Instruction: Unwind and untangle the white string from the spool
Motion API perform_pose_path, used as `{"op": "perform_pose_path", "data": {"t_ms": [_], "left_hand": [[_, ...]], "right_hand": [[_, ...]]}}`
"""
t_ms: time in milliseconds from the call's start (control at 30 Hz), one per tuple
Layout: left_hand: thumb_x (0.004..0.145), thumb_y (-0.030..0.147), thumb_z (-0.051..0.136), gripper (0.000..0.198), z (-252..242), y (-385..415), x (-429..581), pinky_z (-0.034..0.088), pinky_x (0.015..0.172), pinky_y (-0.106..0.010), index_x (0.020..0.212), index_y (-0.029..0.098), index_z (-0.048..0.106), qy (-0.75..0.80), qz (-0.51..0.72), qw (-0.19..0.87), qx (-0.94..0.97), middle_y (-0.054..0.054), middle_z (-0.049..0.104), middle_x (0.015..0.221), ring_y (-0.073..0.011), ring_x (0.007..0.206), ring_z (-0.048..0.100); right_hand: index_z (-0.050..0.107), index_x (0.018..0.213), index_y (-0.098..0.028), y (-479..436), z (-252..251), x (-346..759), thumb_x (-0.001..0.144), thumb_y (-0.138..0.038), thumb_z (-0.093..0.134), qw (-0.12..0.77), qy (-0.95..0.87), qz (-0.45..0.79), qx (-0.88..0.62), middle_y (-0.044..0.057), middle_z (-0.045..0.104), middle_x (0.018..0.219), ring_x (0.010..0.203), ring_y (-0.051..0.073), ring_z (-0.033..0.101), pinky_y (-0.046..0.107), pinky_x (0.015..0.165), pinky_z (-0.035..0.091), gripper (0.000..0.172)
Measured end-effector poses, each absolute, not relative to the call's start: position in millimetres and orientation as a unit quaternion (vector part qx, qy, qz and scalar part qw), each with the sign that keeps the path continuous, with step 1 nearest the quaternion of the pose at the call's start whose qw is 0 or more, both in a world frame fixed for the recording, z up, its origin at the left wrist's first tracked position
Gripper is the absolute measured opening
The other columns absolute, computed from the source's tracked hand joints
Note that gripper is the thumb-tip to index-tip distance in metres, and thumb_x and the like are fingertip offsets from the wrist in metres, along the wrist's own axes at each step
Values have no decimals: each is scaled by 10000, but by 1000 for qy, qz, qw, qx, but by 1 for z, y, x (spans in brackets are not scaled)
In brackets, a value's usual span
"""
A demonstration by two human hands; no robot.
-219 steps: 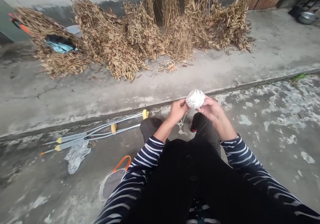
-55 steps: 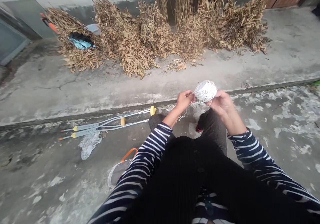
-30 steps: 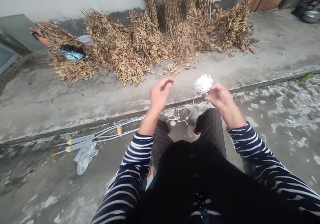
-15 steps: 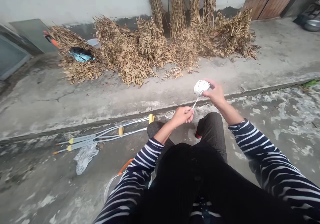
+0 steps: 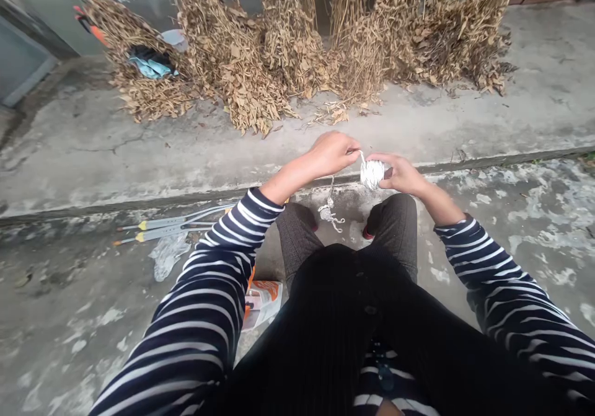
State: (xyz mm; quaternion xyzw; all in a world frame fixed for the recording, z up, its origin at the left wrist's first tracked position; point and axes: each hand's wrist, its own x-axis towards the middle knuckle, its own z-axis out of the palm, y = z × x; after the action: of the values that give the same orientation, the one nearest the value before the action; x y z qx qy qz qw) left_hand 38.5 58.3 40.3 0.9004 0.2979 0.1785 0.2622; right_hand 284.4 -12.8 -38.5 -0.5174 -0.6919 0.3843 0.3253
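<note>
A wound ball of white cord (image 5: 372,174) is gripped at its right side by my right hand (image 5: 400,173), thumb and fingers curved around it. Just left of the ball, my left hand (image 5: 335,152) pinches the strand that comes off its top. From below that hand a loose length of the same cord (image 5: 331,212) hangs toward the ground between my knees, its lower part tangled in small loops. The fingertips of my left hand are partly hidden behind its own back.
Bundles of dried plant stalks (image 5: 253,69) lean along the wall on a raised concrete ledge (image 5: 195,162). A pair of crutches (image 5: 167,227) and a crumpled clear plastic bag (image 5: 168,256) lie at left. A white and orange bag (image 5: 264,301) sits beside my left leg.
My left hand has risen from below the ball to its upper left, still pinching the strand. The ball has turned and dropped slightly. The hanging cord between my knees now shows.
</note>
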Motion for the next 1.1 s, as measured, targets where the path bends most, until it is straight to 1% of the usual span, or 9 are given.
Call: {"op": "perform_pose_path", "data": {"t_ms": [100,200,300,400,567,733,833,967,1100], "left_hand": [[916,162,636,285,26,71,49,359,673,-284,632,165,623,278,183,320,887,39,472,532,-110,551,417],[961,173,611,262,-3,76,56,428,686,-253,721,134,708,280,196,443,829,-4,649,645,-113,623,567],[977,136,594,249,-38,69,64,457,612,-215,763,112,718,323,222,555,734,-5,672,652,-94,582,588],[987,132,624,227,-67,54,72,478,565,-200,780,94,708,354,231,632,650,-11,679,651,-87,561,606],[979,308,737,300,-90,38,75,551,610,-211,792,80,686,321,205,718,582,-58,724,735,-102,641,683],[963,300,757,302,-104,36,69,566,621,-213,775,77,680,347,194,726,561,-48,710,715,-96,630,679],[946,267,756,278,-110,32,57,558,603,-215,753,82,679,366,174,720,564,-45,706,687,-94,599,661],[892,261,766,221,-109,32,38,525,583,-193,759,99,698,364,164,697,595,-46,719,722,-94,625,651],[858,277,721,194,-103,41,27,444,505,-193,757,114,750,373,102,632,672,-44,747,757,-92,583,593]], "right_hand": [[752,1308,-233,-23,-26,283,585,-115,756,336,-633,490,-495,38,724,1206,816,171,619,295,706,510,733],[771,1218,-240,-34,-17,279,551,-106,808,392,-575,544,-469,27,729,1127,958,200,645,310,811,534,682],[768,1150,-249,-40,-15,274,514,-112,834,457,-523,565,-446,33,732,1156,1096,233,655,341,917,550,654],[748,1212,-275,-37,-15,271,503,-150,841,522,-479,550,-442,39,726,1244,1164,266,650,369,920,577,726],[716,1251,-294,-20,-1,285,528,-299,904,574,-490,482,-446,50,701,1316,1254,337,627,437,918,605,747],[663,1054,-285,5,17,311,604,-487,899,610,-458,456,-459,72,704,1129,1100,275,627,412,815,584,547],[563,890,-260,22,25,329,609,-369,860,684,-374,387,-492,32,642,915,874,165,550,331,742,535,423],[514,839,-243,35,40,345,640,-91,658,762,-257,254,-537,-44,544,751,678,89,475,215,578,458,288],[580,797,-218,25,68,341,636,71,486,786,-230,196,-539,-73,524,680,556,61,494,172,487,400,344]]}}
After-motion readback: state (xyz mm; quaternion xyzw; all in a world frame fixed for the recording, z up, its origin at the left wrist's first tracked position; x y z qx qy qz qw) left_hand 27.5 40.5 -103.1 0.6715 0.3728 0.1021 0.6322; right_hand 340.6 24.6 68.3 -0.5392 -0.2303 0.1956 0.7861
